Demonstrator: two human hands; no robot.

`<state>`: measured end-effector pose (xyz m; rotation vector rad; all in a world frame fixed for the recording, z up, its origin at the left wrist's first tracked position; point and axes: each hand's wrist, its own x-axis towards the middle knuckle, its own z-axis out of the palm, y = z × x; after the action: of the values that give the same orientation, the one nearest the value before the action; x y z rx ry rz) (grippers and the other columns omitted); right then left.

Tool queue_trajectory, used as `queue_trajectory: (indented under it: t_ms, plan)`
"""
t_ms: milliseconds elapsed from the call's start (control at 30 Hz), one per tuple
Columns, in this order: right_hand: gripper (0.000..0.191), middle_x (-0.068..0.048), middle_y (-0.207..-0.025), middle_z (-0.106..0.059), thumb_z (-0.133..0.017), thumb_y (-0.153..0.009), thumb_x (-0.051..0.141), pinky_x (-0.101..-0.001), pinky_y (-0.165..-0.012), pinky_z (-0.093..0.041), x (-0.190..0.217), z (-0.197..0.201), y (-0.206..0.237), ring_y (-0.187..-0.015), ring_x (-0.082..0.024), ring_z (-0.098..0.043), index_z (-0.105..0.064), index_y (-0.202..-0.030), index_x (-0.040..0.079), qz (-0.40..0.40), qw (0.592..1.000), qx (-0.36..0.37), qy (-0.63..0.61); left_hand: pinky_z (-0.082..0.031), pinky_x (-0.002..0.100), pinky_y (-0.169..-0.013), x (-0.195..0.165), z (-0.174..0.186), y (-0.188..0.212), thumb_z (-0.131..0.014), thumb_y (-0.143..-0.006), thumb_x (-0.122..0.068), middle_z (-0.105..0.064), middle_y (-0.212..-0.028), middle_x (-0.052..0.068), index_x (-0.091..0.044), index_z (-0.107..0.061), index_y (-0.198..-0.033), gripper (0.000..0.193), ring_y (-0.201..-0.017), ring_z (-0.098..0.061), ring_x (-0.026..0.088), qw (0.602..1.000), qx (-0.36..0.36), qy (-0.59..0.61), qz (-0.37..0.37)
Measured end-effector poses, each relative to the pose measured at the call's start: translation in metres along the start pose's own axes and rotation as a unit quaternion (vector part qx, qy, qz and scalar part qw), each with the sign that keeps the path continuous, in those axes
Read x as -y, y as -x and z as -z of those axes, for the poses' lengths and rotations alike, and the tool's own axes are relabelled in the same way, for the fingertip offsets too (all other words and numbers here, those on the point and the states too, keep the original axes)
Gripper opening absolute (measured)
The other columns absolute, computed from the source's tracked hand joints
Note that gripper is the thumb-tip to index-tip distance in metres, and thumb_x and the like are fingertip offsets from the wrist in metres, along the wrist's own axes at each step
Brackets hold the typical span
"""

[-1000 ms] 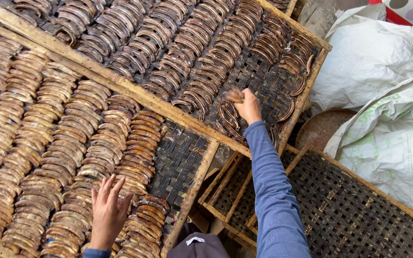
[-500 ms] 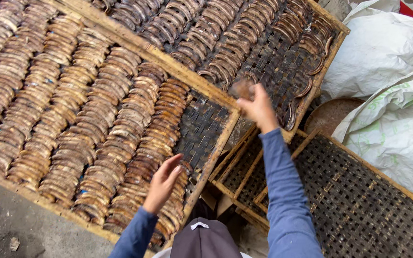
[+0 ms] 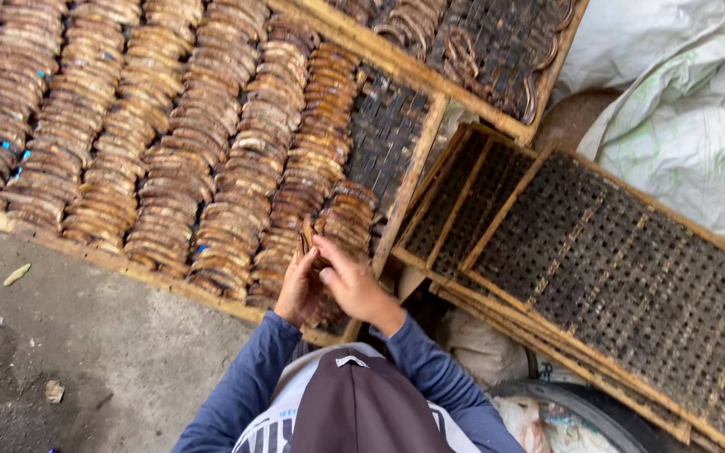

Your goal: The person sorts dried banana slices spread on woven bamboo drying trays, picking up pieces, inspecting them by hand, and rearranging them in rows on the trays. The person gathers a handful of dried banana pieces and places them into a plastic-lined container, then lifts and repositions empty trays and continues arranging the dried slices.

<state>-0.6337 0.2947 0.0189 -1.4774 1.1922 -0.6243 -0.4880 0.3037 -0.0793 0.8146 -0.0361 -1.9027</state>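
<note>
Ground: grey concrete floor (image 3: 119, 352), with a small leaf and a scrap of printed card lying on it, well apart from the work.
Left hand: left hand (image 3: 297, 289) is cupped at the near edge of the rack, fingers curled together around a few brown curved pieces (image 3: 305, 237); just how many pieces it grips I cannot tell.
Right hand: right hand (image 3: 352, 281) touches the same pieces from the other side, fingers close together and pressed on them, thumb on top.
Pieces in hand: held over the short last row (image 3: 347, 216), at the near right corner of the wooden rack (image 3: 409, 180).
Risk, near: a loose grip could let a piece slip onto the floor or into the gap beside the rack frame.
Risk, rows: these overlapped rows lean on each other; a nudge from a wrist would probably topple the neighbouring row (image 3: 312, 168).
Empty racks: stacked mesh racks (image 3: 631, 268) lie tilted to the right; leaning on them could shift the stack.
Far: white sacks (image 3: 681, 126) beyond, another filled rack (image 3: 480, 42) above.
</note>
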Motion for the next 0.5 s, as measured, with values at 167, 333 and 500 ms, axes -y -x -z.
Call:
queue_trajectory:
  t_ms: [167, 333, 500]
  plan:
    - [0.037, -0.009, -0.128, -0.067, -0.052, -0.106, 0.013, -0.0288, -0.084, -0.056, 0.01, 0.025, 0.014, -0.107, -0.016, -0.068, -0.054, -0.143, 0.007, -0.093, 0.975, -0.089, -0.182, -0.061, 0.042, -0.084, -0.038, 0.005, 0.033, -0.06, -0.101, -0.022, -0.075, -0.108, 0.01, -0.004, -0.063, -0.126, 0.031, -0.097, -0.072, 0.024, 0.99, 0.081, -0.047, 0.105]
    - [0.035, -0.002, -0.123, -0.066, -0.059, -0.104, 0.017, -0.0235, -0.082, -0.055, 0.009, 0.012, 0.026, -0.103, -0.007, -0.063, -0.058, -0.138, 0.008, -0.094, 0.961, -0.088, -0.245, -0.063, 0.042, -0.085, -0.061, -0.003, 0.057, -0.065, -0.097, -0.018, -0.073, -0.112, 0.008, -0.004, -0.062, -0.128, 0.035, -0.095, -0.073, 0.026, 0.973, 0.152, -0.086, 0.15]
    - [0.031, -0.005, -0.11, -0.068, -0.068, -0.102, 0.002, -0.0244, -0.082, -0.056, 0.012, -0.002, 0.031, -0.095, -0.009, -0.064, -0.064, -0.132, 0.003, -0.014, 0.965, -0.076, -0.249, -0.062, 0.041, -0.081, -0.057, -0.013, 0.074, -0.068, -0.097, -0.017, -0.073, -0.113, 0.009, -0.005, -0.062, -0.131, 0.036, -0.095, -0.073, 0.023, 0.981, 0.143, -0.089, 0.096]
